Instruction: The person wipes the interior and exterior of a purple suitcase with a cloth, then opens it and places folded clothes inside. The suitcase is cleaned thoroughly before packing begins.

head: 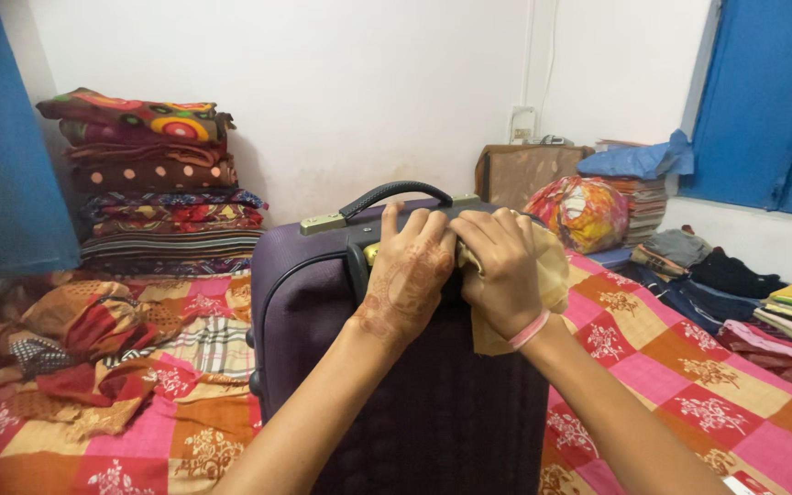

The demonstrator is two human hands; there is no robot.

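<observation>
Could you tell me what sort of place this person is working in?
Most likely a bedroom in a home. A purple suitcase stands on a bed with a patchwork cover, a tall stack of folded blankets sits against the white wall, and folded clothes lie at the right.

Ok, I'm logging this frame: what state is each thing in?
Purple suitcase: upright on the bed, closed.
Carry handle: raised, free.
Yellow cloth: crumpled, pressed against the suitcase top.
Left hand: flat on the suitcase.
Right hand: gripping the cloth.
Folded blankets: stacked.
</observation>
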